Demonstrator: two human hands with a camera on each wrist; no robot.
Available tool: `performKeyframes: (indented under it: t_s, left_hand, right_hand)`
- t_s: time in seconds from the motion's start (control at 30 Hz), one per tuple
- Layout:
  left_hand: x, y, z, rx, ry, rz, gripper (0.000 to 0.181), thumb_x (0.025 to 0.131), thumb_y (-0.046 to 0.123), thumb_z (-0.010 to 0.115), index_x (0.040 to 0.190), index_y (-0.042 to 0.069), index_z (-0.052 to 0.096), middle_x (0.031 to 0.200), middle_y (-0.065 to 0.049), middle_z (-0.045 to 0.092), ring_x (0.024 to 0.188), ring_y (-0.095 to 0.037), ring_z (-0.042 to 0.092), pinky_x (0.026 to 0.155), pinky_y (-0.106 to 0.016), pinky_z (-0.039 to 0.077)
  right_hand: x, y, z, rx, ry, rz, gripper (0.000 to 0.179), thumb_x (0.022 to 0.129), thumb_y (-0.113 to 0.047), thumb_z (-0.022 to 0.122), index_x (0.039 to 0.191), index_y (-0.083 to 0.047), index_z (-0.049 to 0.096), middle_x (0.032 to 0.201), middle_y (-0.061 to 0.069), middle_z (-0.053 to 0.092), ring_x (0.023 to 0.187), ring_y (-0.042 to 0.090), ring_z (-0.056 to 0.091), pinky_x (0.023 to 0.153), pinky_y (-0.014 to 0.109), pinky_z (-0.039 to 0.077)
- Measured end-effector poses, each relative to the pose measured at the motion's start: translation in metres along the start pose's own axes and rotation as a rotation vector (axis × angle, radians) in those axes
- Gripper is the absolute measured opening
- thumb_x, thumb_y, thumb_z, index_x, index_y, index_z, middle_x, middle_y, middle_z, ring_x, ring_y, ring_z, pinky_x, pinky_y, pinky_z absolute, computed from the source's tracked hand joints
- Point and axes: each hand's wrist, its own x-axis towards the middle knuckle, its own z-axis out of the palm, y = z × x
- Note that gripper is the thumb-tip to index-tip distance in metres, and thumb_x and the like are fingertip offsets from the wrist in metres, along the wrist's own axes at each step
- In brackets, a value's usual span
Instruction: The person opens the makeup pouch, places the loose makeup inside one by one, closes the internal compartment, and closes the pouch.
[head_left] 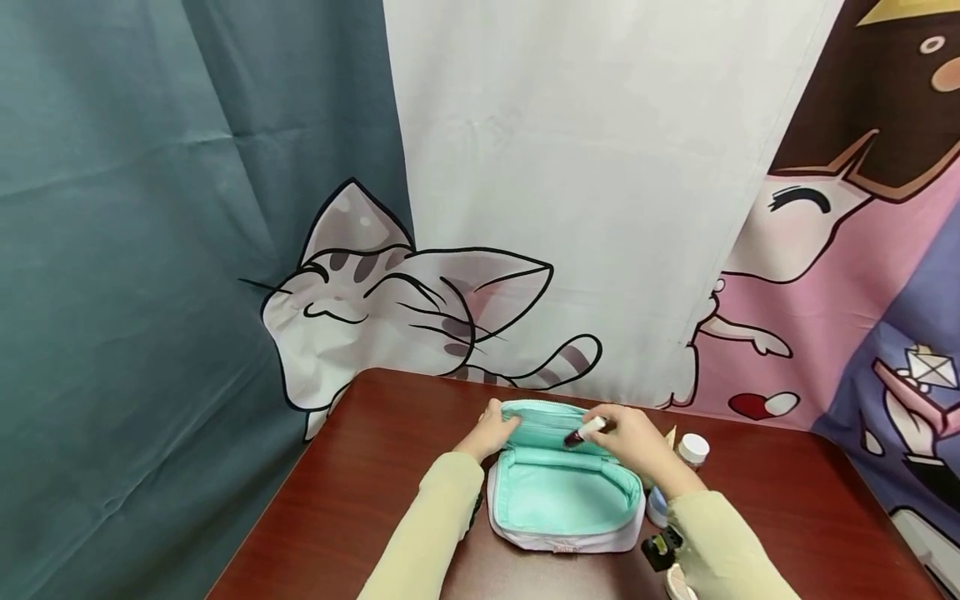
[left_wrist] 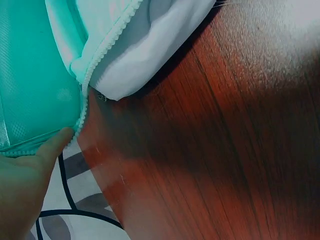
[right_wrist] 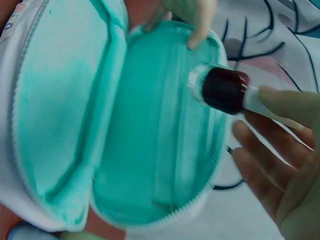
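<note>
At the near side two pale sleeves (head_left: 431, 521) reach in over a reddish-brown table (head_left: 795, 500), with a small black device (head_left: 662, 550) on the right wrist. The tabletop has dark wood grain and a glossy finish; a greyish sheen lies on it just near of the case. A round beige item (head_left: 678, 583) sits at the near right, partly under the sleeve.

Farther in stands a white case (head_left: 562, 500) with mint-green lining, its lid (head_left: 542, 433) raised on the far side and a zip running round the rim. To its right, partly hidden by the right arm, are a bluish item (head_left: 657, 508) and, farther off, a white-capped container (head_left: 693, 450).

The right hand (head_left: 633, 437) pinches the white cap of a small, clear-walled bottle (right_wrist: 225, 91) with dark red contents, held tilted in front of the lid's inner face. The left hand (head_left: 491, 432) grips the lid's left edge, thumb on the inside.

Beyond the table's far edge hangs a printed cloth backdrop (head_left: 585, 167): dull teal at the left, white in the middle with a grey-striped cartoon cat (head_left: 375, 300), then pink and blue at the right with a brown-haired cartoon figure (head_left: 795, 221). Creases run across the teal part.
</note>
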Motion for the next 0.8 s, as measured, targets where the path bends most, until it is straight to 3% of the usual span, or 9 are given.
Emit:
performKeyframes:
  t_s: [0.17,0.4,0.6,0.7,0.8]
  left_hand:
    - [-0.001,-0.001,0.0,-0.045,-0.007,0.022,0.038,0.094,0.03,0.05,0.114,0.001,0.036,0.107,-0.014,0.043,0.096,-0.025,0.04,0.08,-0.041,0.035]
    - [-0.004,-0.011,0.012,-0.099,-0.042,0.012,0.039,0.092,0.023,0.054,0.116,0.0,0.035,0.112,-0.014,0.043,0.096,-0.023,0.041,0.079,-0.039,0.037]
    - [0.001,-0.007,0.015,-0.104,0.011,-0.033,0.032,0.09,0.017,0.054,0.11,0.005,0.033,0.105,-0.014,0.043,0.096,-0.026,0.042,0.08,-0.042,0.036]
    - [0.004,0.001,0.016,-0.13,0.029,-0.071,0.031,0.09,0.017,0.05,0.114,0.008,0.033,0.109,-0.014,0.041,0.101,-0.028,0.038,0.083,-0.044,0.034]
    - [0.008,0.009,0.019,-0.146,0.087,-0.094,0.029,0.09,0.015,0.047,0.115,0.008,0.035,0.112,-0.013,0.04,0.106,-0.03,0.036,0.088,-0.046,0.032]
  right_hand:
    - [0.018,-0.003,0.025,0.04,0.112,0.025,0.018,0.083,-0.017,0.07,0.1,-0.013,0.068,0.101,0.005,0.064,0.088,0.022,0.061,0.07,0.036,0.048]
    - [0.019,0.001,0.051,0.082,0.179,0.064,0.021,0.082,-0.018,0.071,0.101,-0.01,0.068,0.104,0.006,0.063,0.087,0.022,0.06,0.07,0.036,0.049]
    - [0.024,-0.004,0.069,0.059,0.285,-0.013,0.02,0.079,-0.017,0.074,0.097,-0.011,0.07,0.098,0.003,0.064,0.078,0.016,0.06,0.064,0.031,0.048]
    - [0.026,-0.005,0.078,0.041,0.322,-0.062,0.019,0.078,-0.014,0.074,0.096,-0.011,0.07,0.094,0.0,0.062,0.075,0.015,0.059,0.063,0.03,0.048]
    - [0.029,-0.005,0.087,0.035,0.33,-0.066,0.019,0.078,-0.013,0.074,0.096,-0.011,0.07,0.089,-0.001,0.059,0.074,0.014,0.058,0.062,0.029,0.048]
